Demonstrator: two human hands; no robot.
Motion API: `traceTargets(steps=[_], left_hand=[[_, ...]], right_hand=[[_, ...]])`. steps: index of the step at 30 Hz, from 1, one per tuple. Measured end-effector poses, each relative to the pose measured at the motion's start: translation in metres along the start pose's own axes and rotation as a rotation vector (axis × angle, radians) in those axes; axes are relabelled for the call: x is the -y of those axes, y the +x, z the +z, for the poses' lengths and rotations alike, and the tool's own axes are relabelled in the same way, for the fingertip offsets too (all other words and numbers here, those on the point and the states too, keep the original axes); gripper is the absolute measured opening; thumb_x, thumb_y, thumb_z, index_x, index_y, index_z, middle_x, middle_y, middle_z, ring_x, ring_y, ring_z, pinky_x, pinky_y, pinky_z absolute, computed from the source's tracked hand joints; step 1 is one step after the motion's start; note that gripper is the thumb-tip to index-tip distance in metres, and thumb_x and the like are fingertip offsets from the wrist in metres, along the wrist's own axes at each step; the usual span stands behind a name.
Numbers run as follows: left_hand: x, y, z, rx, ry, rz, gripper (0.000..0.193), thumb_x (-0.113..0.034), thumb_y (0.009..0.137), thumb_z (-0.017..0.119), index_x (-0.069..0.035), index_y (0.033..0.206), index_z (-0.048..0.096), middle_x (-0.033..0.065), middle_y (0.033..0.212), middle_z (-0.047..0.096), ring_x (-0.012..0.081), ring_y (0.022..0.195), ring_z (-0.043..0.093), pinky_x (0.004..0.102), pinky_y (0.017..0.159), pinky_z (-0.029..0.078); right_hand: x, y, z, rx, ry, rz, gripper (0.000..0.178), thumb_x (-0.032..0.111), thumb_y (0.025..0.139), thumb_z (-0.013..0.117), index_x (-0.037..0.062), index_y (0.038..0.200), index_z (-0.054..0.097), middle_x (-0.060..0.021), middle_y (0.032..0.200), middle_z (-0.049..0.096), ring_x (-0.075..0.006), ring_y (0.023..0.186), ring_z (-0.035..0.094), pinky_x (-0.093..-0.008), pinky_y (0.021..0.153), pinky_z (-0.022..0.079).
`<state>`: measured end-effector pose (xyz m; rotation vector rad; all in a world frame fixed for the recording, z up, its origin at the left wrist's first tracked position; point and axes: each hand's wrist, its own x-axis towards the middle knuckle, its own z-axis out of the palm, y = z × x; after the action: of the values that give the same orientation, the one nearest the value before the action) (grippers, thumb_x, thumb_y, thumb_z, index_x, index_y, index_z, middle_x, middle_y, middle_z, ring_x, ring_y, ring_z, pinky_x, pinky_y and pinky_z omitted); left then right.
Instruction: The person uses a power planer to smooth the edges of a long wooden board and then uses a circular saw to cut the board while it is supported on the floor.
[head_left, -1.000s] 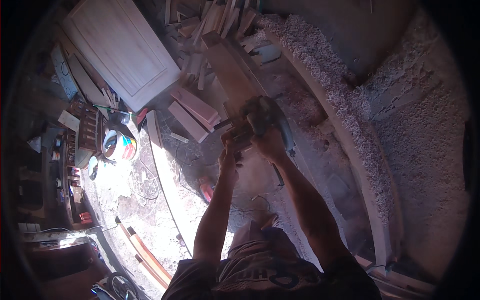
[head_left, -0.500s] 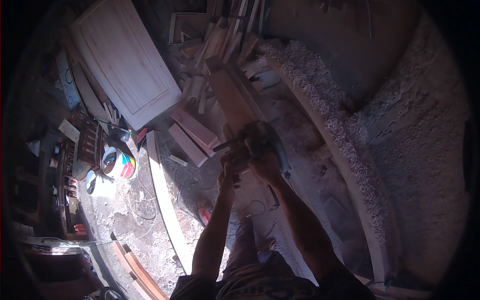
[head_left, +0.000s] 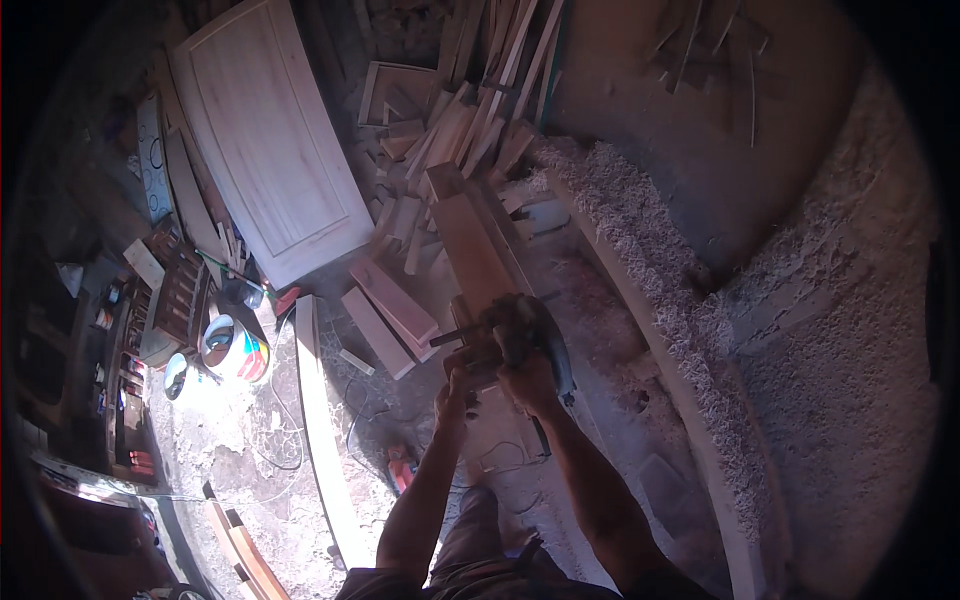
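Note:
A dark circular saw with a rounded guard sits on the near part of a long wooden board, in the middle of the view. My right hand is wrapped round the saw's rear handle. Just left of it, my left hand is closed at the board's near end, its fingers curled on the wood. A dark bar sticks out leftward from the saw's base. The blade and its contact with the board are hidden.
Two reddish planks lie left of the board, with an offcut pile beyond. A panelled door lies far left; buckets stand below it. A long pale beam and cables cross the left floor. Shavings line the right-hand beam.
The whole scene has slid down the picture as the view tilted up. Both hands, the saw and the board keep about the same positions relative to each other.

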<state>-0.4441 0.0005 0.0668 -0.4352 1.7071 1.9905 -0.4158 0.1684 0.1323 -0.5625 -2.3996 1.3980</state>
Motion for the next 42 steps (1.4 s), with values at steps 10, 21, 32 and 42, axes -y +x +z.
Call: traceTargets(steps=[10, 21, 32, 42], left_hand=[[-0.009, 0.020, 0.001, -0.003, -0.021, 0.005, 0.071, -0.073, 0.086, 0.062, -0.006, 0.109, 0.064, 0.0022, 0.081, 0.061, 0.0119, 0.066, 0.060, 0.0268, 0.051, 0.046], [-0.022, 0.045, 0.001, 0.013, -0.016, 0.004, 0.068, -0.072, 0.088, 0.060, -0.007, 0.107, 0.065, 0.0012, 0.078, 0.060, 0.0107, 0.062, 0.059, 0.0268, 0.050, 0.045], [-0.034, 0.069, 0.002, -0.020, -0.016, 0.014, 0.067, -0.070, 0.090, 0.059, -0.006, 0.106, 0.065, 0.0026, 0.080, 0.061, 0.0128, 0.065, 0.061, 0.0281, 0.050, 0.046], [-0.042, 0.094, -0.001, 0.003, -0.017, 0.017, 0.067, -0.071, 0.089, 0.060, -0.006, 0.105, 0.063, 0.0031, 0.080, 0.061, 0.0135, 0.063, 0.060, 0.0282, 0.050, 0.046]], right_hand=[[0.000, 0.020, 0.011, -0.009, 0.068, 0.032, 0.032, 0.011, 0.072, 0.063, -0.0042, 0.099, 0.069, -0.0230, 0.081, 0.071, -0.0361, 0.083, 0.073, -0.0415, 0.071, 0.054], [0.011, 0.045, 0.013, 0.111, 0.073, 0.131, 0.046, 0.015, 0.073, 0.067, -0.0019, 0.115, 0.065, -0.0303, 0.096, 0.070, -0.0464, 0.099, 0.068, -0.0503, 0.086, 0.054], [0.012, 0.070, 0.026, 0.111, 0.059, 0.133, 0.041, 0.016, 0.073, 0.067, -0.0031, 0.109, 0.067, -0.0303, 0.096, 0.070, -0.0456, 0.100, 0.068, -0.0491, 0.086, 0.054], [0.002, 0.092, 0.046, -0.020, 0.057, -0.018, 0.025, 0.014, 0.076, 0.064, -0.0037, 0.094, 0.068, -0.0152, 0.066, 0.067, -0.0269, 0.061, 0.070, -0.0391, 0.056, 0.052]])
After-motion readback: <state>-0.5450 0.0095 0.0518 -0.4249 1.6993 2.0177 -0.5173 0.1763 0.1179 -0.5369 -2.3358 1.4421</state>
